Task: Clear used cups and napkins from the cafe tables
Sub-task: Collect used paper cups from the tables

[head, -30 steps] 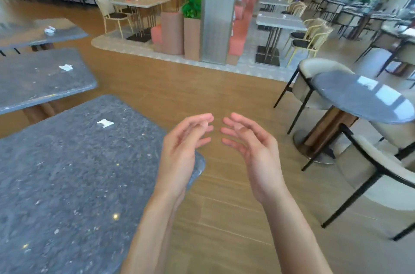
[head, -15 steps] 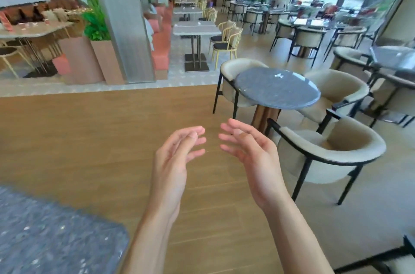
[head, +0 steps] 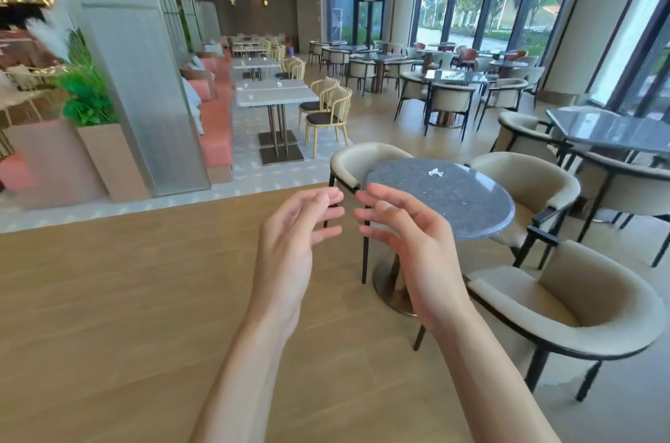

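Bare skin fills the foreground: the left hand (head: pixel 290 246) and the right hand (head: pixel 409 246) are raised side by side over the wooden floor (head: pixel 108 297), palms turned toward each other, fingers loosely spread and curled, nothing in either one; their fingertips are near but apart. Against the frame a second ago, the speckled grey rectangular counters with their napkin scraps have dropped out of the left of the view, and the camera has swung right, so the round counter (head: pixel 464 203) now sits just beyond the right hand rather than off at the edge. The hands keep the same cupped, empty pose.

On the far half of that dark, speckled round counter lies a crumpled white napkin (head: pixel 435 172), small and apart from the rim; its long axis runs roughly left to right, though its shape is too small to tell more. Three cream armchairs (head: pixel 544 304) ring the counter. Farther back stand a grey pillar (head: pixel 145 80), a green plant (head: pixel 87 98) and rows of tables before tall windows (head: pixel 471 0). No writing can be read.
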